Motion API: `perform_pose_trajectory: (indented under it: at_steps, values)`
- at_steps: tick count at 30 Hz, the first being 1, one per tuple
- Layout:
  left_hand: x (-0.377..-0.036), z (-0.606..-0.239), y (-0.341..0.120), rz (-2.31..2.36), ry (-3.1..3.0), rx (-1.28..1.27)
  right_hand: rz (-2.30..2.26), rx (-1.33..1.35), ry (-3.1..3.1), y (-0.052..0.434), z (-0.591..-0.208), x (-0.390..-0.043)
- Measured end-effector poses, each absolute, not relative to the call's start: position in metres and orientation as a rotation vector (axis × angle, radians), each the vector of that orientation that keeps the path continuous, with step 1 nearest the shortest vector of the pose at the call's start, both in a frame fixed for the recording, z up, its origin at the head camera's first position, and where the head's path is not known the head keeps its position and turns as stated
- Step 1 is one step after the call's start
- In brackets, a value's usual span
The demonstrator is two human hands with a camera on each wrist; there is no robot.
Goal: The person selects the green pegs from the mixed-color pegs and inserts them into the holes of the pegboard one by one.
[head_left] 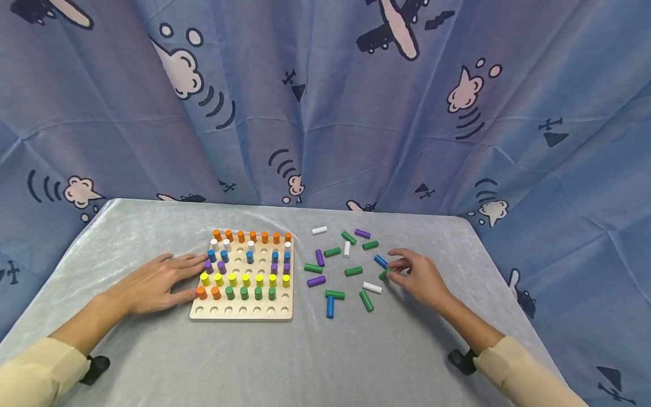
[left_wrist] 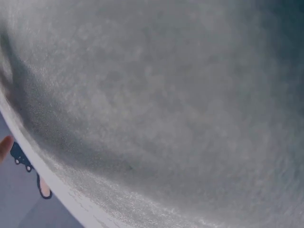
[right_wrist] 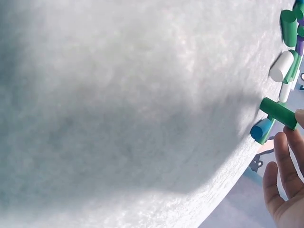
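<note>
A pale wooden pegboard point(head_left: 244, 314) holds rows of orange, white, blue, purple, yellow and green pegs. At its left edge lies my left hand point(head_left: 160, 282), palm down with the fingers extended; the fingertips reach the board's side by the pegs. Only one fingertip point(left_wrist: 4, 146) of it shows in the left wrist view. My right hand point(head_left: 419, 277) pinches a green peg point(right_wrist: 279, 113) between thumb and finger, at the right side of the loose pegs. Close by that peg lies a blue peg point(head_left: 380, 261). The other fingers of the right hand are loosely bent.
Loose pegs lie scattered between the board and my right hand, among them a white peg point(head_left: 372, 288), a purple peg point(head_left: 316, 281) and a green peg point(head_left: 366, 301). A grey cloth point(head_left: 325, 362) covers the table. Behind it hangs a blue curtain point(head_left: 325, 113) with airplane prints.
</note>
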State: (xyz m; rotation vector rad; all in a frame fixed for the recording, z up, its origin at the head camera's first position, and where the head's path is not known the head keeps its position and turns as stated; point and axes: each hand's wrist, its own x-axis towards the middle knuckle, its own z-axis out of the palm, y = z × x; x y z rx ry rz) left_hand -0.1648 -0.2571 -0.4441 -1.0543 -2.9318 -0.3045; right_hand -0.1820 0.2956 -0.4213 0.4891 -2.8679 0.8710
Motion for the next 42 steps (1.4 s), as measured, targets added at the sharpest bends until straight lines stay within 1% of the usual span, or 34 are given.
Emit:
perform_pose_trajectory:
  at_steps: [15, 23, 33, 42]
  values:
    - [-0.163, -0.447, -0.253, -0.284, -2.928, -1.083, 0.876, 0.468, -2.853, 0.293, -0.427, -0.179]
    - [-0.165, -0.444, -0.255, -0.255, -2.915, -1.079, 0.845, 0.500, -2.846, 0.284, -0.420, -0.184]
    - [-0.165, -0.443, -0.256, -0.265, -2.927, -1.072, 0.857, 0.669, -2.752, 0.256, -0.407, -0.185]
    - [-0.167, -0.443, -0.258, -0.306, -2.941, -1.071, 1.005, 0.818, -2.717, 0.211, -0.395, -0.176]
